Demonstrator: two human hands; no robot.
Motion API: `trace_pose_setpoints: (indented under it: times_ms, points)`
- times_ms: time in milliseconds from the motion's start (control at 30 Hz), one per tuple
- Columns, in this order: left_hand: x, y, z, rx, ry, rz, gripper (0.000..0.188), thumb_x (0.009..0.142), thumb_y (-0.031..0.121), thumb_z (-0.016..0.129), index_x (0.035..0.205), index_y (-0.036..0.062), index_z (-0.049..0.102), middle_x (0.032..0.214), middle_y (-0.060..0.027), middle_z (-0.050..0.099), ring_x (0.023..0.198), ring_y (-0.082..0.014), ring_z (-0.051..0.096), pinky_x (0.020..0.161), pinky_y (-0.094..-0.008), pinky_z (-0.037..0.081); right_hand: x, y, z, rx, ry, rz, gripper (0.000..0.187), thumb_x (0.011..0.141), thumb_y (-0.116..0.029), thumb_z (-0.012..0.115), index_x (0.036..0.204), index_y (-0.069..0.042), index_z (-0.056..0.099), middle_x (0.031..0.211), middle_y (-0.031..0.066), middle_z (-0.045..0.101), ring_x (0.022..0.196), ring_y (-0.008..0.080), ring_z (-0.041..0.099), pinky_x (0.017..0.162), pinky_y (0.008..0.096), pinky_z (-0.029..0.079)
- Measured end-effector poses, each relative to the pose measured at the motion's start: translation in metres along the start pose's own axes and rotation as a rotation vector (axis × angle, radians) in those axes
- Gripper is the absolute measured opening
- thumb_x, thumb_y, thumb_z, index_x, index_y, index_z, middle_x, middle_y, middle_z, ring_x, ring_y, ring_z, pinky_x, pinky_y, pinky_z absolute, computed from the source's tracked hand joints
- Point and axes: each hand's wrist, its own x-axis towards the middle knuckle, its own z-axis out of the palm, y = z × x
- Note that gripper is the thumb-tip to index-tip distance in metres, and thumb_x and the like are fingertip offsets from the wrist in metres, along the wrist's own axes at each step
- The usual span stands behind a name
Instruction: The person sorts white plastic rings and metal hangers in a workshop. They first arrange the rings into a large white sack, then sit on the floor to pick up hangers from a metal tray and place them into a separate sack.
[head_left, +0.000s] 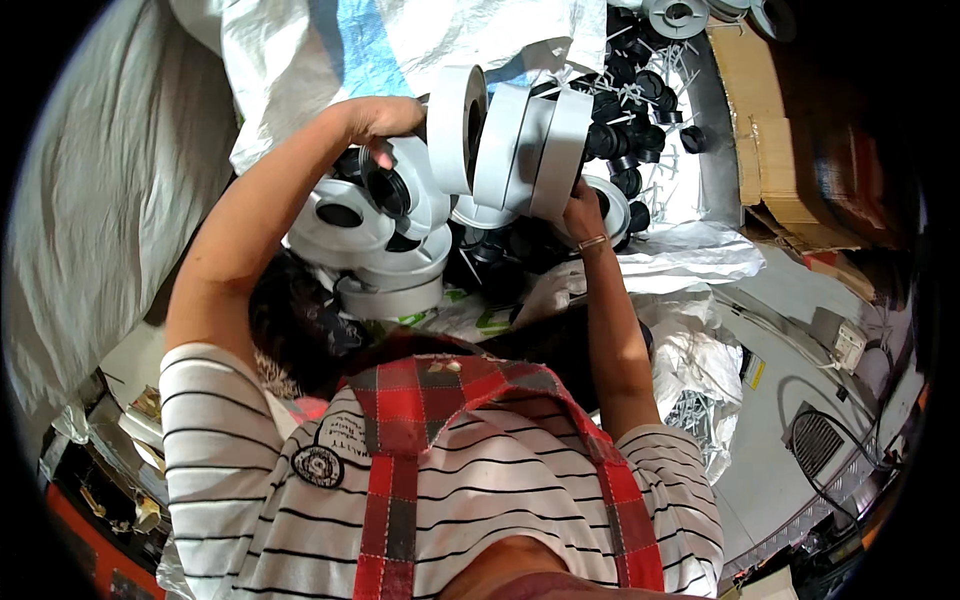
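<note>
A row of several wide, light grey round plastic parts (516, 145) stands on edge between my hands, flat sides together. My left hand (383, 122) is at the leftmost ring-shaped part (450, 130); its thumb shows while the other fingers pass out of sight behind that part's edge. Under the row's right end, my right hand (582, 213) grips the lower rim. Below my left hand lies a pile of similar grey flanged round parts (345, 225), one with a black threaded insert (388, 190) in its middle.
Black round caps (625, 140) and thin white plastic pieces (668, 95) are strewn at the far right, beside a cardboard box (765, 130). White woven sacking (290, 75) covers the far left. A clear bag (705, 385) of small pieces sits right of my right arm.
</note>
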Motion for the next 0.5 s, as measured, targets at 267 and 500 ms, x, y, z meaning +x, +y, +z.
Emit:
trace_pose_setpoints:
  times_ms: [267, 500]
  points:
    - [0.044, -0.017, -0.015, -0.384, -0.044, -0.105, 0.047, 0.076, 0.033, 0.060, 0.118, 0.0131, 0.054, 0.106, -0.0073, 0.061, 0.091, -0.0179, 0.061, 0.059, -0.0321, 0.054, 0.024, 0.062, 0.007, -0.409, -0.225, -0.248, 0.062, 0.080, -0.029, 0.062, 0.132, -0.010, 0.034, 0.134, 0.0085, 0.037, 0.121, 0.0265, 0.036, 0.102, 0.0413, 0.027]
    - [0.031, 0.020, 0.002, -0.841, 0.103, 0.105, 0.050, 0.071, 0.011, 0.071, 0.116, 0.0008, 0.051, 0.101, -0.0120, 0.062, 0.091, -0.0172, 0.061, 0.077, -0.0268, 0.053, 0.008, 0.037, 0.002, 0.037, 0.050, -0.107, 0.066, 0.082, -0.036, 0.059, 0.134, -0.010, 0.029, 0.135, 0.0081, 0.036, 0.125, 0.0252, 0.032, 0.103, 0.0419, 0.026]
